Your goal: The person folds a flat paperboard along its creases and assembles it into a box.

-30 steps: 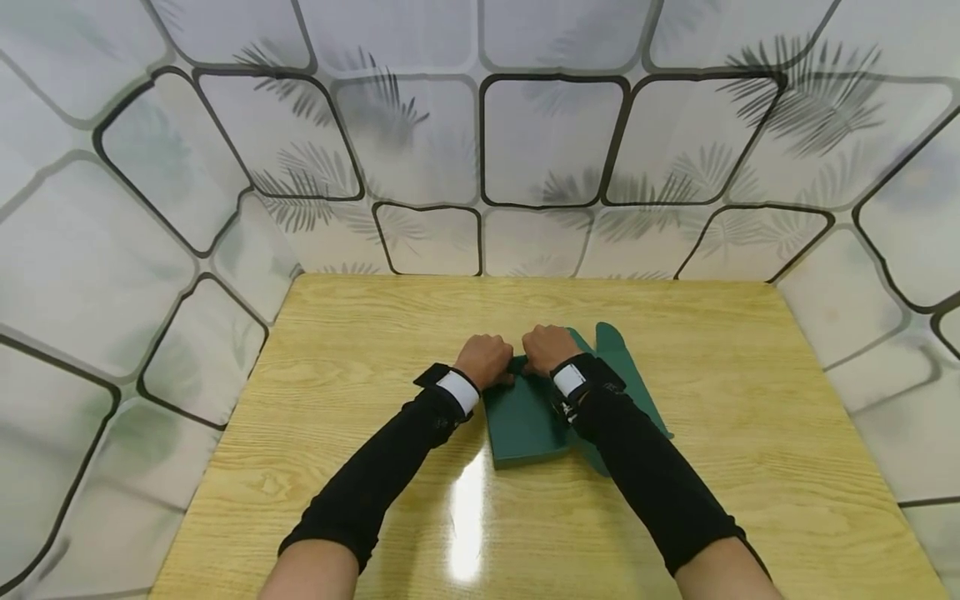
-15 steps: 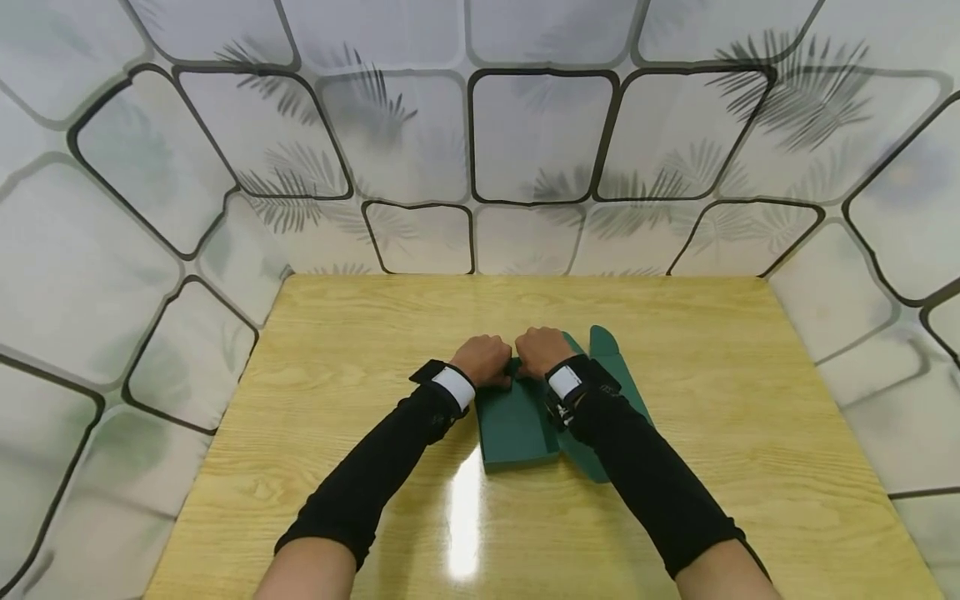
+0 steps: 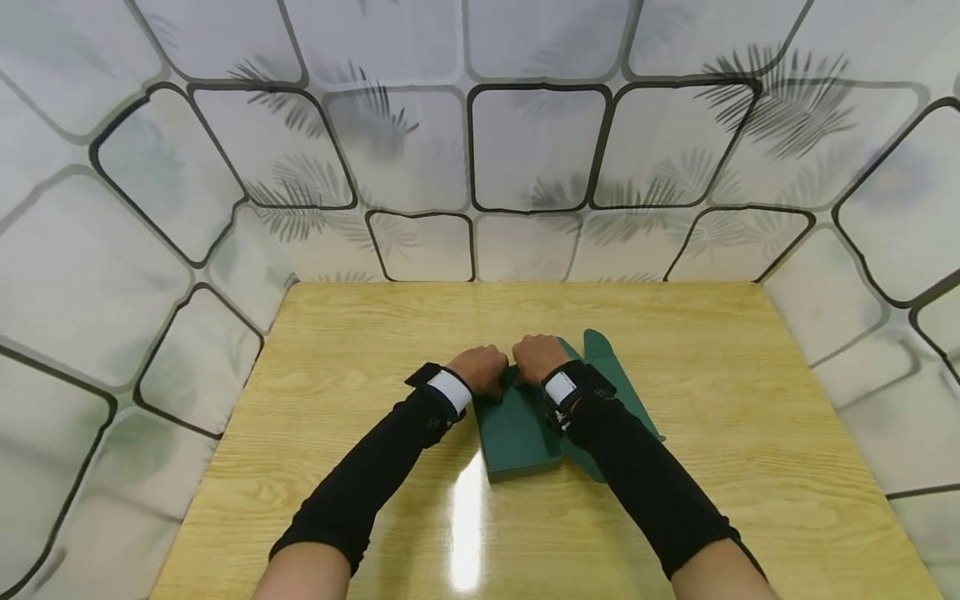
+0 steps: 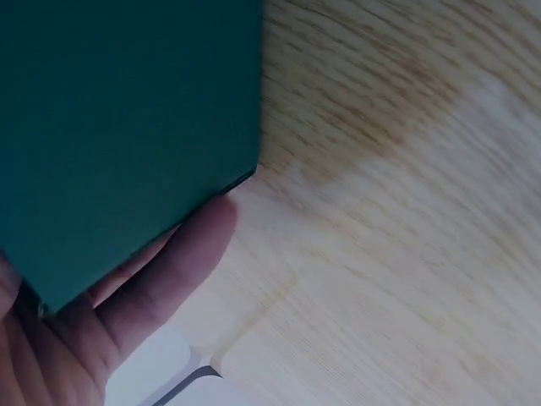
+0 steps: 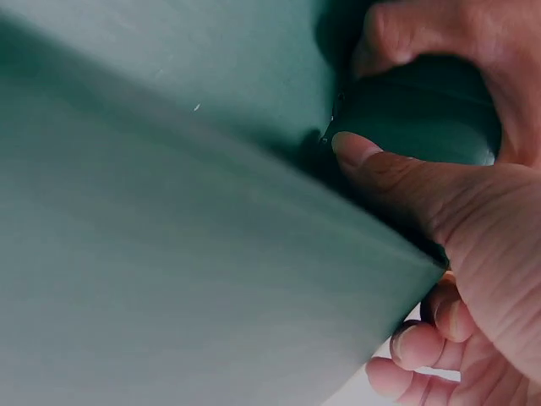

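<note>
A dark green cardboard box (image 3: pixel 517 437) lies on the table, its lid (image 3: pixel 626 387) with rounded flaps folded out to the right. At the box's far left corner, my left hand (image 3: pixel 480 369) grips the cardboard; the left wrist view shows one of its fingers (image 4: pixel 182 271) along the outer edge of the box wall (image 4: pixel 127 127). My right hand (image 3: pixel 538 358) holds the far side close beside it. In the right wrist view, its thumb (image 5: pixel 397 173) presses inside against a small folded flap (image 5: pixel 423 110), with curled fingers outside the wall. Part of the lid is hidden under the right forearm.
The wood-grain table (image 3: pixel 352 333) carries the box near its middle. A pale patterned curtain (image 3: pixel 427 175) with black outlines and leaf prints stands along the back and both sides. Light glares off the tabletop (image 3: pixel 467 525) in front of the box.
Both hands stay at the box's far end and have shifted only slightly. The head view has tilted and drifted a little. Nothing is let go.
</note>
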The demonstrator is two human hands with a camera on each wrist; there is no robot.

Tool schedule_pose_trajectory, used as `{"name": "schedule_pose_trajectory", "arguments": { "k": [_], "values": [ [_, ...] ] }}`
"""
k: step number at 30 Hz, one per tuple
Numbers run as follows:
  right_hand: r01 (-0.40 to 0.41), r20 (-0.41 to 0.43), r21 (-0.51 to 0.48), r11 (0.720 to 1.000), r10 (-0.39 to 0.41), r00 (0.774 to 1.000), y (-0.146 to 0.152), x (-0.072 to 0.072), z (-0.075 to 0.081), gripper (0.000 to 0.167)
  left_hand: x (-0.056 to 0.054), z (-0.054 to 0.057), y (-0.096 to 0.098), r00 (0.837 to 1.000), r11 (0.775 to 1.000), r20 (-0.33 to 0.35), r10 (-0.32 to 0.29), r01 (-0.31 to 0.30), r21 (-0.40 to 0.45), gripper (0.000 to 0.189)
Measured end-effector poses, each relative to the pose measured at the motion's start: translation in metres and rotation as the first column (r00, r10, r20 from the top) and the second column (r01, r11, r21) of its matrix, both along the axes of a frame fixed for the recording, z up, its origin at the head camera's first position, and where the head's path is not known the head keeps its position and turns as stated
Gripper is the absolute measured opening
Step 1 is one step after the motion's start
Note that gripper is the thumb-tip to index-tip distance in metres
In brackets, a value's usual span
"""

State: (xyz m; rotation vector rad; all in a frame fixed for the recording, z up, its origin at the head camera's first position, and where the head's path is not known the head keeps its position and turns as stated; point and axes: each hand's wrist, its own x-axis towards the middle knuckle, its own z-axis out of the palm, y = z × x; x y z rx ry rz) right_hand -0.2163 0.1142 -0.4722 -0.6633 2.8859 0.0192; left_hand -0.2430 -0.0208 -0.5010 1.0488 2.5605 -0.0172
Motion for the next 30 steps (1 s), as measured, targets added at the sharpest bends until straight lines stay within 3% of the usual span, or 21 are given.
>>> {"name": "schedule_pose_trajectory", "arguments": {
  "k": [6,13,15,21,23,30],
  "values": [
    [-0.017,0.0,-0.041,0.999,0.017,1.0,0.003,-0.007,-0.013,0.044,0.001,0.004,-0.003,1.0,1.0,0.021,0.013,-0.013,-0.007,0.025],
    [0.003,0.025,-0.065,0.998,-0.001,1.0,0.002,-0.005,-0.013,0.039,0.006,0.004,-0.002,0.995,1.0,-0.095,-0.004,0.006,0.023,0.03],
    [0.006,0.008,-0.061,0.998,-0.006,1.0,0.001,-0.003,-0.012,0.04,0.008,0.003,-0.003,0.995,0.999,-0.099,0.003,0.0,0.034,0.03],
    [0.006,0.013,-0.008,1.0,-0.006,1.0,-0.001,0.002,-0.014,0.04,0.009,-0.001,-0.006,0.999,0.999,0.035,0.042,-0.042,0.016,0.024],
    [0.008,0.022,0.002,1.0,-0.008,1.0,-0.002,0.002,-0.015,0.039,0.009,-0.002,-0.006,0.998,0.999,0.05,0.041,-0.041,0.014,0.023],
    [0.023,0.015,0.003,1.0,-0.023,1.0,-0.002,0.002,-0.009,0.036,0.006,-0.002,-0.005,0.998,1.0,-0.068,-0.003,0.004,0.02,0.035]
  ]
}}
